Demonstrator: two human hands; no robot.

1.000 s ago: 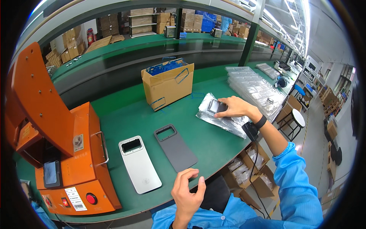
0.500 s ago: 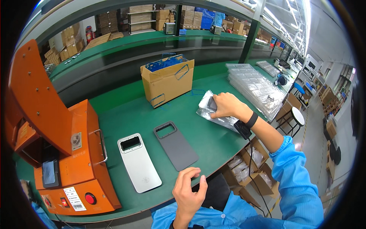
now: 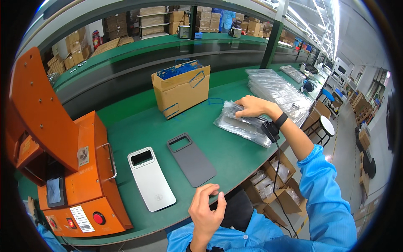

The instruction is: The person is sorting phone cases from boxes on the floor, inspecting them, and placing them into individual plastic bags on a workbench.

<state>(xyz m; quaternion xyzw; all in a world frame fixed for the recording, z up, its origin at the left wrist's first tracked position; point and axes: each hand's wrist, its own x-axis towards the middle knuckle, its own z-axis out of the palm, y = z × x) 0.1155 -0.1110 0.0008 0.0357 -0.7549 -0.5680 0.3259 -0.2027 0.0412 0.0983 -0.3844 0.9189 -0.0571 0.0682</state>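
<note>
My right hand (image 3: 253,106) is on a pile of clear plastic bags (image 3: 245,128), fingers curled and pinching the bag film near its far end. Its fingertips are partly hidden. Above the bench's front edge hovers my left hand (image 3: 208,208), empty, with thumb and fingers apart. Beside it, a dark grey phone back cover (image 3: 195,164) lies flat, a wide camera cutout at its far end. Left of that lies a silver phone back cover (image 3: 155,183) with a similar cutout. Neither hand touches the covers.
An orange press machine (image 3: 90,180) fills the left side. A cardboard box (image 3: 182,96) with blue frame pieces stands behind the covers. Stacked clear trays (image 3: 279,96) sit at the right. Open cartons (image 3: 289,201) are below the bench edge, and a black cable (image 3: 275,185) hangs from my right wrist.
My right hand has moved slightly right and up on the bags, and the film has shifted and spread. The left hand has barely moved. The whole view has shifted slightly.
</note>
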